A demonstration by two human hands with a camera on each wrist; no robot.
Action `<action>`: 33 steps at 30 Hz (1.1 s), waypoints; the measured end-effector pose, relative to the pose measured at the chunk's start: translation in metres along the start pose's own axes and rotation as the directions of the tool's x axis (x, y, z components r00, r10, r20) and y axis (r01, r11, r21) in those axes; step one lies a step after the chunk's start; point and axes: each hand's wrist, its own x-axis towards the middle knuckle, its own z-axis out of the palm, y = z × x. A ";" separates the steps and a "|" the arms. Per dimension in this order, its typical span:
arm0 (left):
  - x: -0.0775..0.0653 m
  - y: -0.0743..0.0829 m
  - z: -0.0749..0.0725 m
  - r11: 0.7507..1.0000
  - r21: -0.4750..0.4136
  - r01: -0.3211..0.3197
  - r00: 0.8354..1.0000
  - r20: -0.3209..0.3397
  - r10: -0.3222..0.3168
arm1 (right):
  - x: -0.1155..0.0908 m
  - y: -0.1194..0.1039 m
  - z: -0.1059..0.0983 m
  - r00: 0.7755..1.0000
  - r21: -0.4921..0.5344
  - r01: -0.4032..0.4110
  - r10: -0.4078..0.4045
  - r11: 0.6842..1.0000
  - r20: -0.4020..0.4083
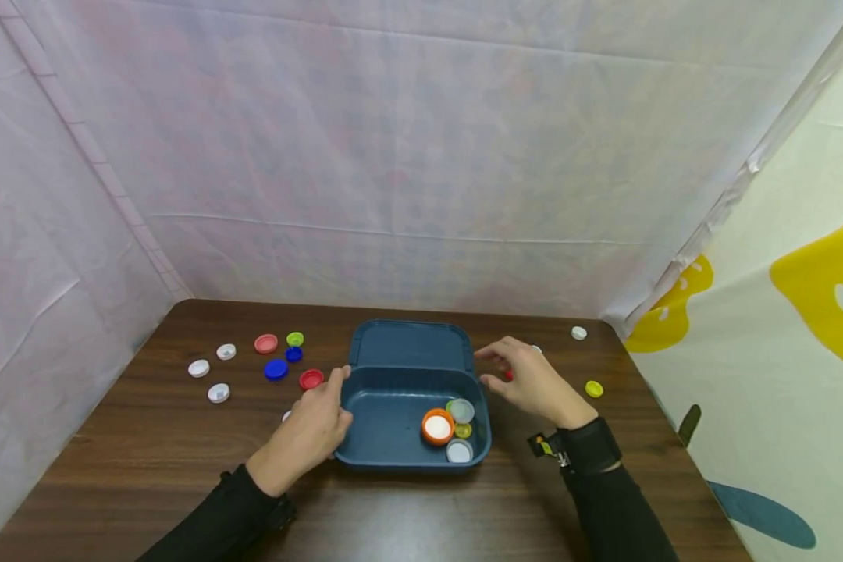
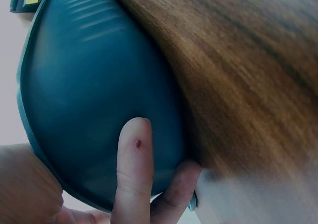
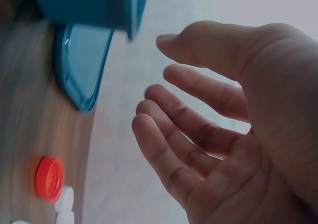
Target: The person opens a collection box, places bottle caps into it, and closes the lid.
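Observation:
A dark blue plastic box point(image 1: 379, 429) stands uncovered on the table, its flat lid point(image 1: 409, 343) lying right behind it. My left hand point(image 1: 304, 439) holds the box's left side; fingers point(image 2: 134, 169) lie along the outer wall in the left wrist view. Inside the box, toward the right, are an orange-rimmed cap with a white middle point(image 1: 437, 427), a greyish cap point(image 1: 461, 410), a yellow-green cap point(image 1: 463, 431) and a white-centred cap point(image 1: 460, 451). Just off the right rim hovers my right hand point(image 1: 534, 384), its fingers loosely bent and holding nothing. Below it lies a red cap point(image 3: 49, 179).
Left of the box are scattered white caps point(image 1: 218, 393), blue caps point(image 1: 276, 369), red caps point(image 1: 311, 379) and a green cap point(image 1: 295, 339). On the right lie a yellow cap point(image 1: 593, 389) and a white cap point(image 1: 579, 332). White cloth point(image 1: 393, 156) hangs behind the wooden table point(image 1: 407, 515).

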 end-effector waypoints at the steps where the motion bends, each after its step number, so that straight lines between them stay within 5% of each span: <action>1: 0.000 0.000 0.000 1.000 0.001 0.000 1.000 0.000 0.000 | 0.001 0.004 0.000 1.000 -0.009 -0.007 0.007 1.000 -0.014; 7: 0.000 0.000 0.000 1.000 0.021 0.004 1.000 -0.009 -0.004 | 0.003 0.029 0.004 0.994 -0.039 -0.095 0.093 0.995 -0.053; 20: 0.000 0.000 0.000 1.000 0.011 0.005 1.000 -0.011 -0.005 | 0.002 0.058 0.016 0.977 -0.120 -0.214 0.215 0.969 -0.005; 33: 0.000 0.000 0.001 1.000 0.018 -0.011 1.000 -0.022 0.011 | 0.003 0.066 0.024 0.983 -0.168 -0.184 0.185 0.968 -0.011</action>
